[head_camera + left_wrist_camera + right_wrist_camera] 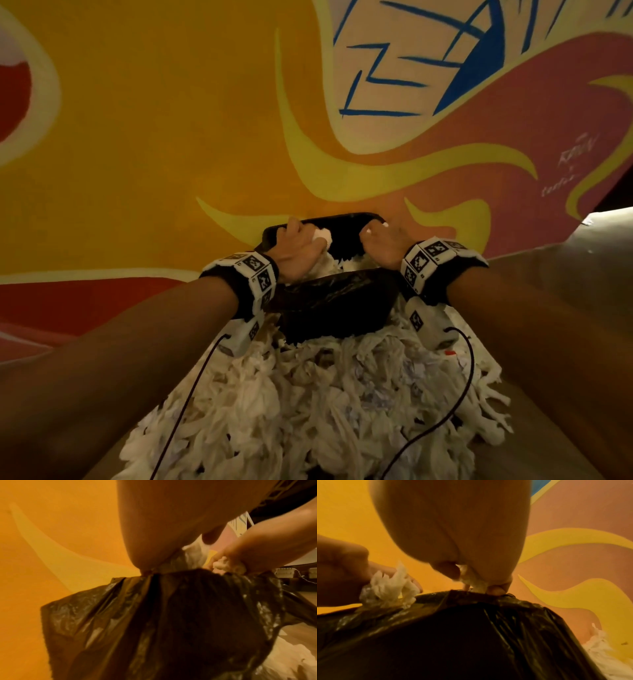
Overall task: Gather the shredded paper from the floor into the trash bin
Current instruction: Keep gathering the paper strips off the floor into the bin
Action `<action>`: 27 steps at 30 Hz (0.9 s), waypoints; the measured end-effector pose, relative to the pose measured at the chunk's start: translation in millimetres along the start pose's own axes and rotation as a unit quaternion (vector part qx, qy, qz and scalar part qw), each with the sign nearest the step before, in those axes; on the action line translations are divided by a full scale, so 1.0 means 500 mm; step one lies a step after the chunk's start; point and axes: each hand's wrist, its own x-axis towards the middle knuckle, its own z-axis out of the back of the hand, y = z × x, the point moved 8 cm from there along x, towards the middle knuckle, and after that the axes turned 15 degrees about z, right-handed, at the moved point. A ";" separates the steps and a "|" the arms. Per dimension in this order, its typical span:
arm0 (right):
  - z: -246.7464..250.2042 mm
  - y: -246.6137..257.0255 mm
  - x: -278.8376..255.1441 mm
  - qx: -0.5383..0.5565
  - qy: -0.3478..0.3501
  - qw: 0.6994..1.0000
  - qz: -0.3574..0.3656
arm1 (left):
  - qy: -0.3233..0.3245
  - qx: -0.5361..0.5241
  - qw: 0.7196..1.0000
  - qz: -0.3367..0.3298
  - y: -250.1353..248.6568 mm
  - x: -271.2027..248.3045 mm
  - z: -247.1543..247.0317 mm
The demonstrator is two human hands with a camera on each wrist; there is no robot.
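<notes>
The trash bin [337,303], lined with a black plastic bag [171,615], stands against the painted wall. My left hand [308,236] hovers over its left rim and grips a wad of white shredded paper [322,235]; the same wad [388,588] shows in the right wrist view. My right hand [375,233] is over the right rim, its fingers pinching a smaller clump of paper [471,584]. More shreds lie inside the bin [346,262]. A big heap of shredded paper [325,404] covers the floor in front of the bin.
A wall painted yellow, orange and blue [171,137] rises right behind the bin. Wooden floor [548,428] shows beside the heap, and a pale surface [565,274] lies at the right. Two thin black cables [191,387] hang from my wrists over the paper.
</notes>
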 end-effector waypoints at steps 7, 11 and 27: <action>-0.043 -0.011 0.018 0.005 0.050 0.998 0.047 | 0.139 0.209 0.967 0.034 0.007 0.000 -0.057; -0.039 -0.008 0.018 -0.041 0.086 0.994 0.057 | 0.085 0.175 0.981 0.008 -0.003 0.005 -0.034; -0.057 0.000 0.033 -0.007 0.135 0.990 0.040 | 0.082 0.144 0.984 0.068 -0.019 0.006 -0.043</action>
